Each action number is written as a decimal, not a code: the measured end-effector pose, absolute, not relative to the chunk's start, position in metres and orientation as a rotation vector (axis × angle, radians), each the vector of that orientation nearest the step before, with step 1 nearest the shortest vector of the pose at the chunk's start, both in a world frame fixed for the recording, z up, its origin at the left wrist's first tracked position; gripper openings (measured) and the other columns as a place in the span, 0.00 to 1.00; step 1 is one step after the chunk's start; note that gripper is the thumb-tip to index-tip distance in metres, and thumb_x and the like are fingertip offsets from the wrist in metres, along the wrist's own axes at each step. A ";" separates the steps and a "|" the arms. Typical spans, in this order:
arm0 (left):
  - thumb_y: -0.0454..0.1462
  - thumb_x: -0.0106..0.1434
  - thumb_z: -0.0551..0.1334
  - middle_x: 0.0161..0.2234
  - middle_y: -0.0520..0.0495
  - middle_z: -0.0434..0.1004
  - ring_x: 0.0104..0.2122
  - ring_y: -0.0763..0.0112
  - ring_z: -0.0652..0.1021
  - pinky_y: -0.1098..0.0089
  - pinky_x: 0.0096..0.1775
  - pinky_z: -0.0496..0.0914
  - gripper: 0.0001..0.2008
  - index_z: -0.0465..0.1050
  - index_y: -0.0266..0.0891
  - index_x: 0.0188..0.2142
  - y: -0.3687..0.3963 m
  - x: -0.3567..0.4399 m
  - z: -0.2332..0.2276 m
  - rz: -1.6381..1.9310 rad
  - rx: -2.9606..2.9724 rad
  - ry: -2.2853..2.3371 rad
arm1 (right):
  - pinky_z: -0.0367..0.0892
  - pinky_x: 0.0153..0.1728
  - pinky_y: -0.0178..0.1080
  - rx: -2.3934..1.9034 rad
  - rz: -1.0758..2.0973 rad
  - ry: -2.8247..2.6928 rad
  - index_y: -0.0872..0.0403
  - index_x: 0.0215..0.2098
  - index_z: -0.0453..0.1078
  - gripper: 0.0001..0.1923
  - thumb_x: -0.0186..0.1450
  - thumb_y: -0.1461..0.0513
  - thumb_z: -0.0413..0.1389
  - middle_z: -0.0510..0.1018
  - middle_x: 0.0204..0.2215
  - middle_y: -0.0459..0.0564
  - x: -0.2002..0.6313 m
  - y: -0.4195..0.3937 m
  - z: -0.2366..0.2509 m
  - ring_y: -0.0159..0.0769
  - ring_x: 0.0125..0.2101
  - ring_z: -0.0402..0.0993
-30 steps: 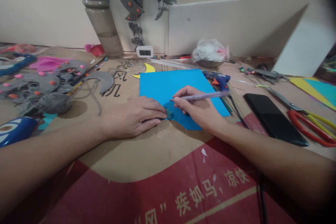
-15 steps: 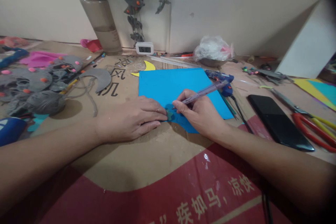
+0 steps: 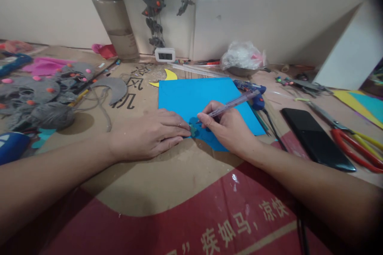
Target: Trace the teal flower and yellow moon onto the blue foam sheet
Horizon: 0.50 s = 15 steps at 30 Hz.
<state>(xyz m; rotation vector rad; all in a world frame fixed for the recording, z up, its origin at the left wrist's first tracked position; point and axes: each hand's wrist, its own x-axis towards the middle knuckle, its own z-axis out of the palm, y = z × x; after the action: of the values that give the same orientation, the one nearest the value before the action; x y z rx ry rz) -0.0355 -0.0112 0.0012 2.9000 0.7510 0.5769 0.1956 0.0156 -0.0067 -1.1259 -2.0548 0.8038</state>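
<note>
A bright blue sheet of paper [image 3: 197,93] lies on the cardboard, its near edge cut into a curve. My left hand [image 3: 158,133] rests flat with fingers stretched out, over the sheet's near left corner. Its fingertips touch a small darker teal cutout [image 3: 194,130] on the blue paper. In a writing grip, my right hand [image 3: 229,127] holds a clear purplish pen [image 3: 230,104], its tip down by the cutout. The exact outline of the cutout is partly hidden by my fingers.
On the right lie a black phone [image 3: 315,139], red-handled scissors [image 3: 353,151] and a blue glue gun [image 3: 257,99]. Behind the sheet are a yellow paper crescent [image 3: 171,75] and a small white clock [image 3: 165,55]. Grey felt crescents and yarn [image 3: 52,117] crowd the left; a bottle [image 3: 118,28] stands behind.
Both hands stay in almost the same place. The view has shifted very slightly.
</note>
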 end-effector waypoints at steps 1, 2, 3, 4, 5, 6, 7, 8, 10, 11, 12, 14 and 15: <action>0.37 0.72 0.54 0.48 0.46 0.80 0.49 0.64 0.76 0.62 0.53 0.69 0.14 0.76 0.40 0.49 -0.011 -0.036 0.001 0.584 2.900 0.753 | 0.58 0.28 0.38 -1.132 0.808 -2.042 0.52 0.29 0.66 0.14 0.68 0.53 0.54 0.74 0.24 0.45 0.196 0.015 -0.006 0.34 0.26 0.68; 0.37 0.72 0.53 0.48 0.45 0.80 0.49 0.64 0.76 0.62 0.52 0.69 0.14 0.76 0.40 0.49 -0.011 -0.036 0.001 0.591 2.898 0.754 | 0.58 0.28 0.38 -1.139 0.815 -2.029 0.52 0.29 0.66 0.14 0.68 0.52 0.54 0.74 0.23 0.45 0.196 0.015 -0.006 0.34 0.26 0.68; 0.37 0.72 0.53 0.48 0.45 0.80 0.49 0.64 0.76 0.62 0.52 0.69 0.14 0.76 0.39 0.49 -0.011 -0.036 0.001 0.596 2.897 0.758 | 0.58 0.28 0.38 -1.147 0.822 -2.017 0.52 0.29 0.66 0.14 0.68 0.52 0.54 0.74 0.23 0.45 0.196 0.015 -0.006 0.34 0.26 0.69; 0.37 0.72 0.53 0.48 0.46 0.80 0.49 0.64 0.76 0.62 0.52 0.69 0.14 0.76 0.39 0.49 -0.011 -0.036 0.000 0.599 2.896 0.755 | 0.58 0.28 0.38 -1.154 0.828 -2.009 0.52 0.29 0.66 0.14 0.68 0.52 0.54 0.74 0.23 0.45 0.196 0.015 -0.006 0.34 0.26 0.69; 0.37 0.72 0.53 0.48 0.46 0.80 0.49 0.64 0.76 0.62 0.52 0.69 0.14 0.75 0.39 0.49 -0.011 -0.036 0.000 0.601 2.897 0.750 | 0.58 0.28 0.38 -1.158 0.832 -2.003 0.52 0.29 0.66 0.14 0.68 0.52 0.54 0.74 0.23 0.45 0.196 0.015 -0.005 0.34 0.26 0.69; 0.37 0.72 0.54 0.48 0.46 0.80 0.49 0.64 0.76 0.62 0.52 0.69 0.13 0.75 0.39 0.49 -0.011 -0.036 0.000 0.600 2.897 0.746 | 0.58 0.28 0.38 -1.159 0.834 -2.002 0.52 0.29 0.66 0.14 0.67 0.53 0.55 0.74 0.23 0.45 0.196 0.015 -0.005 0.34 0.26 0.69; 0.36 0.72 0.54 0.48 0.46 0.80 0.49 0.65 0.76 0.63 0.52 0.69 0.13 0.75 0.38 0.49 -0.011 -0.036 0.000 0.603 2.898 0.744 | 0.58 0.28 0.38 -1.159 0.832 -2.005 0.52 0.29 0.66 0.14 0.67 0.53 0.55 0.74 0.23 0.45 0.195 0.015 -0.005 0.34 0.26 0.69; 0.36 0.72 0.54 0.48 0.46 0.80 0.49 0.65 0.76 0.63 0.52 0.69 0.13 0.75 0.38 0.49 -0.011 -0.035 0.000 0.607 2.898 0.743 | 0.58 0.28 0.38 -1.155 0.828 -2.011 0.52 0.29 0.66 0.13 0.67 0.53 0.55 0.74 0.23 0.45 0.195 0.015 -0.005 0.34 0.26 0.69; 0.36 0.72 0.54 0.48 0.46 0.80 0.49 0.64 0.76 0.63 0.52 0.69 0.13 0.76 0.38 0.48 -0.011 -0.035 0.000 0.618 2.898 0.741 | 0.58 0.27 0.38 -1.143 0.814 -2.033 0.52 0.29 0.66 0.13 0.68 0.53 0.54 0.74 0.23 0.45 0.195 0.015 -0.005 0.34 0.26 0.69; 0.36 0.72 0.54 0.48 0.46 0.80 0.49 0.64 0.76 0.63 0.52 0.69 0.13 0.76 0.38 0.48 -0.011 -0.035 0.000 0.621 2.897 0.742 | 0.58 0.27 0.38 -1.136 0.805 -2.046 0.52 0.29 0.66 0.13 0.68 0.53 0.54 0.73 0.23 0.45 0.195 0.016 -0.006 0.34 0.26 0.69; 0.37 0.72 0.54 0.48 0.46 0.80 0.49 0.64 0.77 0.63 0.52 0.69 0.13 0.76 0.38 0.48 -0.011 -0.035 0.000 0.622 2.895 0.741 | 0.57 0.28 0.38 -1.130 0.796 -2.056 0.52 0.29 0.66 0.14 0.68 0.53 0.54 0.73 0.24 0.45 0.195 0.016 -0.006 0.34 0.26 0.69; 0.36 0.72 0.55 0.48 0.46 0.80 0.49 0.64 0.76 0.63 0.52 0.69 0.13 0.76 0.38 0.49 -0.011 -0.036 0.000 0.618 2.889 0.743 | 0.57 0.28 0.38 -1.118 0.795 -2.071 0.52 0.29 0.66 0.14 0.68 0.53 0.54 0.73 0.24 0.45 0.195 0.016 -0.007 0.34 0.27 0.68; 0.36 0.72 0.55 0.48 0.46 0.80 0.49 0.64 0.76 0.63 0.52 0.69 0.13 0.76 0.38 0.49 -0.011 -0.036 0.000 0.616 2.886 0.744 | 0.57 0.27 0.38 -1.114 0.799 -2.075 0.52 0.29 0.66 0.14 0.68 0.53 0.54 0.73 0.24 0.45 0.195 0.016 -0.008 0.34 0.26 0.68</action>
<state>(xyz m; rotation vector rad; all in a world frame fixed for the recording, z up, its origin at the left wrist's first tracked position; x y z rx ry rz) -0.0358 -0.0108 0.0001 2.8861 0.7445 0.6162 0.1951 0.0162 -0.0078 -1.1144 -2.0753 0.7993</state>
